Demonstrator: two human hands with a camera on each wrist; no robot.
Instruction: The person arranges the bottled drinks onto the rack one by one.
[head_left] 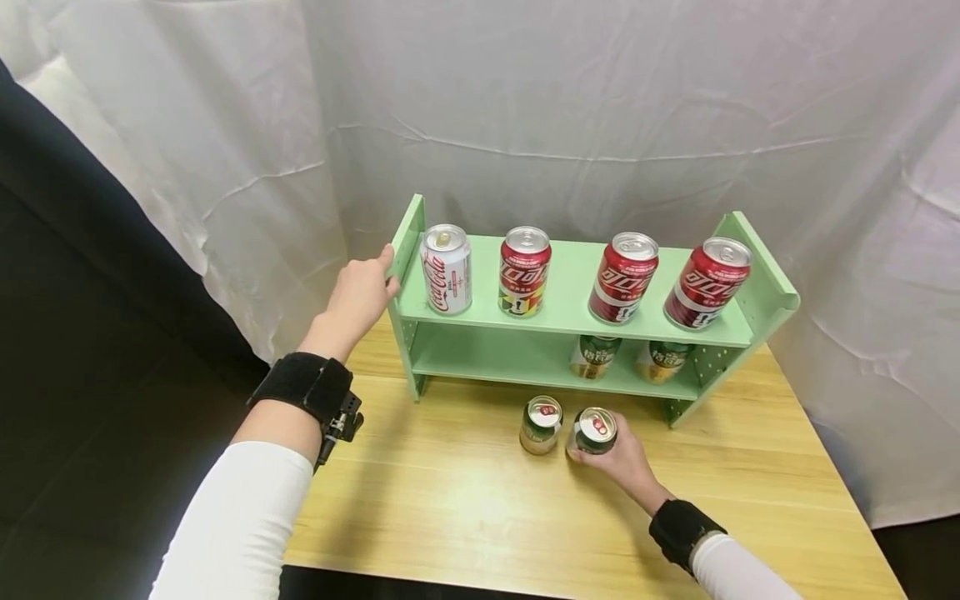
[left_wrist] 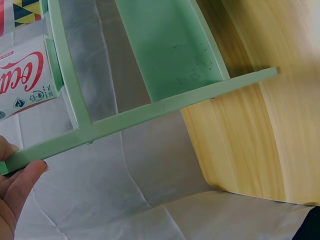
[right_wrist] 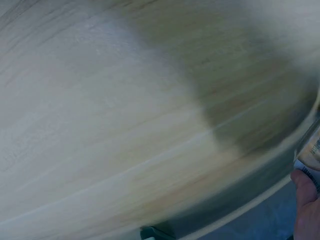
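Observation:
My left hand (head_left: 358, 293) pinches the upper edge of the left side panel of a green two-tier shelf (head_left: 487, 353). In the left wrist view, the thumb and a finger (left_wrist: 24, 187) lie on either side of that panel. Down on the table, my right hand (head_left: 626, 457) grips a green-and-gold can (head_left: 594, 432) from its right side. A second green-and-gold can (head_left: 541, 427) stands upright just left of it. The right wrist view catches only part of the gripped can (right_wrist: 311, 155) and the thumb at its right edge.
A white Coca-Cola can (head_left: 447, 271) and three red cola cans (head_left: 624, 279) stand along the top tier. Two green-and-gold cans (head_left: 596, 358) are at the right of the lower tier. The wooden table (head_left: 450, 517) extends in front; a pale curtain (head_left: 570, 108) hangs behind.

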